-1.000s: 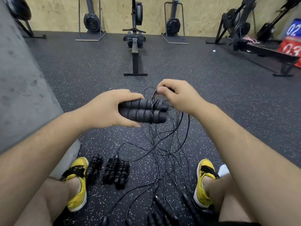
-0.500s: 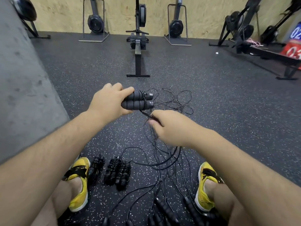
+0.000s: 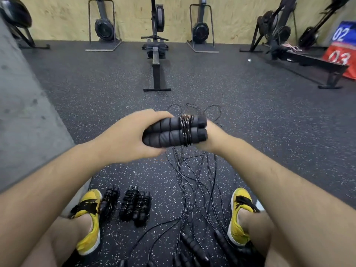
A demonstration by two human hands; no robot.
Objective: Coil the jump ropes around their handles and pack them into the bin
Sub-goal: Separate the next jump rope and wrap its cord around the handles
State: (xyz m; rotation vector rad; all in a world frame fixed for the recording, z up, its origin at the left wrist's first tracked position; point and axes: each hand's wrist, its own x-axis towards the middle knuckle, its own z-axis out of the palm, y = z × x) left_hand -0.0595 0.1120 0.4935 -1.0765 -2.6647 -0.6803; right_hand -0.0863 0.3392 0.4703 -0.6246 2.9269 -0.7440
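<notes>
The handles [image 3: 169, 132] I am working with sit at the centre of the frame, two foam grips pressed side by side. Their long axis runs left to right across the picture, with the right end a touch higher. A narrow band of wound cord [image 3: 185, 132] circles both of them close to that right end, and the foam left of the band is bare. My left hand [image 3: 123, 135] clamps the left end, fingers curled over the top and thumb underneath, so it carries the pair. My right hand [image 3: 214, 135] is just behind and beside the right end. Only its heel and wrist show, with the fingers hidden by the grips, so I cannot tell whether it is pinching cord or how far open it is. From under the band the loose cords [image 3: 192, 182] drop toward lower centre and fan into a tangle on the floor [image 3: 269, 132] between my left shoe [image 3: 90, 214] and right shoe [image 3: 240, 212]. A few loops also lie just beyond the grips. I judge that the next turn depends on the free cord feeding from below at the right end, which makes the right hand the nearer one to carry it round. Three coiled bundles [image 3: 134, 205] lie at lower left beside the left shoe, and some loose handles [image 3: 192, 245] wait at the bottom edge. No bin is in view.
</notes>
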